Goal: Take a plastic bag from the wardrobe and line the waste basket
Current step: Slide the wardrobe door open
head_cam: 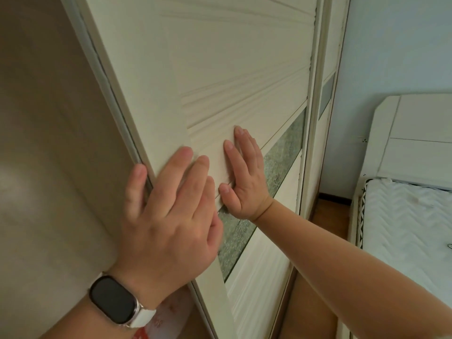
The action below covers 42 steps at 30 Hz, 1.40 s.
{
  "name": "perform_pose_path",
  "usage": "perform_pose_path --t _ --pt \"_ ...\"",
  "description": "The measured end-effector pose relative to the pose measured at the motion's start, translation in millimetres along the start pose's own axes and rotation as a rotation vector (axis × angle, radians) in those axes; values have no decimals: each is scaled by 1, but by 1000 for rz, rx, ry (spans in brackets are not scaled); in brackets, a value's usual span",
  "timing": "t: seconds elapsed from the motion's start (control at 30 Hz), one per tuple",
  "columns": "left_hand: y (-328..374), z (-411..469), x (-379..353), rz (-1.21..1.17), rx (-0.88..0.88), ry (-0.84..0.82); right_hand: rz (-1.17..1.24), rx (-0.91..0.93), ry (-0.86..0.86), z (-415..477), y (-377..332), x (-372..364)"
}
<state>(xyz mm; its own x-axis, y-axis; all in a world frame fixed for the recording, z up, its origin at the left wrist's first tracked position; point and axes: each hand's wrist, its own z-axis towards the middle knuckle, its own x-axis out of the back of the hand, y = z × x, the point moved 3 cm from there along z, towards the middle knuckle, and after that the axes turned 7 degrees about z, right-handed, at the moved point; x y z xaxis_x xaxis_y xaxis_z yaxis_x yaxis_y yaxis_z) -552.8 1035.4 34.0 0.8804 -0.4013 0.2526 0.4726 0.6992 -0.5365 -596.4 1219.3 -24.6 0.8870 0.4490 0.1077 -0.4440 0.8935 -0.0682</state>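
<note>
Most of dim brown wardrobe interior (49,143) is showing blurred; reddish item (171,309) getting cropped at bottom edge. We are pressing left hand (168,216), right hand (244,177) flat, fingers straight, on cream ribbed sliding wardrobe door (232,69) ahead, long axis running upright.

Both hands lie flat on the cream wardrobe door (220,69). The left hand (166,216) presses near the door's edge, its thumb resting over that edge, with a dark-faced watch (115,302) on the wrist. The right hand (244,182) sits just beside it, fingers straight, heel touching a frosted patterned strip (281,162). Well beyond the right arm stands a bed (403,228).
</note>
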Motion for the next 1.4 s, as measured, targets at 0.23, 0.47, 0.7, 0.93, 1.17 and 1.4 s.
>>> perform_pose_path --t 0.23,0.47,0.7,0.93,1.17,1.4 --pt "26 26 -32 37 -2 -4 14 16 17 1 51 5" --pt "52 58 -65 26 -16 -14 4 6 10 5 102 14" --pt "67 76 -87 9 -13 -23 -3 -6 5 7 135 18" --pt "78 86 -100 9 -18 -15 -4 -9 -24 7 153 22" --pt "79 86 -100 18 -31 -17 -18 -27 -53 9 150 28" --pt "73 73 -85 -140 -97 -45 -84 -115 -187 7 124 56"
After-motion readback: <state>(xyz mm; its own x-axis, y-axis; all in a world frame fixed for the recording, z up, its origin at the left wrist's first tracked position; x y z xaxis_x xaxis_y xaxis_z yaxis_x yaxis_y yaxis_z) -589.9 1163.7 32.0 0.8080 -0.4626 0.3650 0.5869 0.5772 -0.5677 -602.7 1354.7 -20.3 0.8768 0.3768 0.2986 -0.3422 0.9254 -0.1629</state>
